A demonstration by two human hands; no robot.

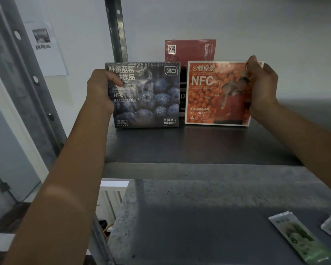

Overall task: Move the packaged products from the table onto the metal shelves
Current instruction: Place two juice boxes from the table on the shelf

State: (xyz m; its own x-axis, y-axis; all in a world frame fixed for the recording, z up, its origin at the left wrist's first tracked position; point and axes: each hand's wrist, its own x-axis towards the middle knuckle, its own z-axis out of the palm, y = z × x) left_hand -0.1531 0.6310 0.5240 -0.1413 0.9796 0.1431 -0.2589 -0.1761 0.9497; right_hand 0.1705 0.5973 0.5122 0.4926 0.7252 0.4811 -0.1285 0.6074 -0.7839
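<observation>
Two hands holding boxes upright on a metal shelf.
The left hand (100, 90) grips the blueberry box (144, 95); the right hand (262, 87) grips the orange box (216, 92) beside it, both standing on the shelf (199, 146) before a red box (190, 50).

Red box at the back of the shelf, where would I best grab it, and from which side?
Probably pinch the red box by its top edge, coming from above. It stands upright, and only its upper part clears the blueberry box and the orange box in front of it.
</observation>
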